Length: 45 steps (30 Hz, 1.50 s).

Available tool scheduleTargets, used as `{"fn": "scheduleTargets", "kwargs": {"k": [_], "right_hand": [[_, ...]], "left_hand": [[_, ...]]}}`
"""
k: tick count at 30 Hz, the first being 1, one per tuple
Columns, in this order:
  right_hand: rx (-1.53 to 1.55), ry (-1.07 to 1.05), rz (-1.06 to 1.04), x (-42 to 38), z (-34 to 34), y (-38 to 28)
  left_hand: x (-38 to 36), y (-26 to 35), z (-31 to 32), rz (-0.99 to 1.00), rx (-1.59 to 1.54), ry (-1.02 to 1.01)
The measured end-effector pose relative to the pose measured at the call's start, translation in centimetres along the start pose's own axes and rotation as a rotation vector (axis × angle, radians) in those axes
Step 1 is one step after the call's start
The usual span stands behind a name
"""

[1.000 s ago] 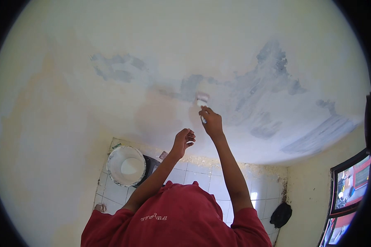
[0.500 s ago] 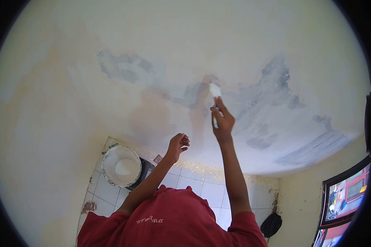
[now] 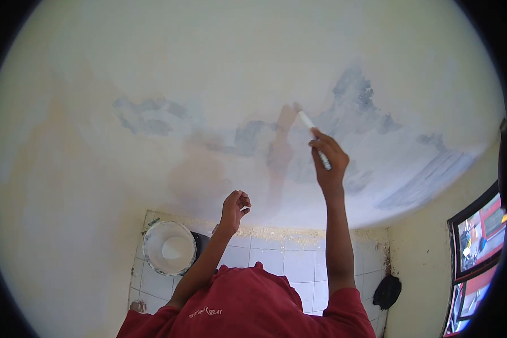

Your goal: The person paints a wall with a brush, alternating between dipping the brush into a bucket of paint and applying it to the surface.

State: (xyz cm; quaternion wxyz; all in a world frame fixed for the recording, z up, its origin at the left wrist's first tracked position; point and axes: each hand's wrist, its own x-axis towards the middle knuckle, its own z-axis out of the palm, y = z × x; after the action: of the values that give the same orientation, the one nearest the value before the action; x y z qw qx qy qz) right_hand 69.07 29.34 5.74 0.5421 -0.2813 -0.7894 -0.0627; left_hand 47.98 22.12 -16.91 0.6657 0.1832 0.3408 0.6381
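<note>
My right hand (image 3: pixel 330 158) is closed round the handle of a white paintbrush (image 3: pixel 306 119), raised in front of the pale wall (image 3: pixel 248 67). The brush is seen edge-on, its tip at the wall beside a shadow. Grey patches (image 3: pixel 352 93) spread over the wall to the left and right of the brush. My left hand (image 3: pixel 235 209) is held lower, near the wall, with its fingers curled and nothing visible in them.
An open bucket (image 3: pixel 169 248) with white contents stands on the tiled floor (image 3: pixel 298 265) at the lower left, beside a dark object. A black item (image 3: pixel 387 292) lies at the lower right corner. A dark-framed window (image 3: pixel 455 248) is at the right.
My right hand has moved right with the brush, which has turned from showing its broad face to its narrow edge. My left hand sits slightly lower and further left; the whole view has shifted.
</note>
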Motion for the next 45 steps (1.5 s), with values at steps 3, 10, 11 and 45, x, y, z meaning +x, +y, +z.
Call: {"fn": "scheduleTargets", "kwargs": {"k": [3, 10, 11, 45], "right_hand": [[0.029, 0.105, 0.091, -0.2, -1.4, 0.5], [0.492, 0.424, 0.384, -3.4, -0.6, 2.1], [0.524, 0.526, 0.395, -2.9, -1.1, 2.4], [1.291, 0.410, 1.759, -21.8, 18.4, -7.3]], "left_hand": [[0.3, -0.3, 0.4, -0.012, 0.001, -0.031], [0.0, -2.4, 0.1, -0.104, -0.011, -0.025], [-0.1, -2.4, 0.2, -0.116, -0.002, -0.020], [-3.8, -2.6, -5.8, -0.128, -0.221, 0.146]]}}
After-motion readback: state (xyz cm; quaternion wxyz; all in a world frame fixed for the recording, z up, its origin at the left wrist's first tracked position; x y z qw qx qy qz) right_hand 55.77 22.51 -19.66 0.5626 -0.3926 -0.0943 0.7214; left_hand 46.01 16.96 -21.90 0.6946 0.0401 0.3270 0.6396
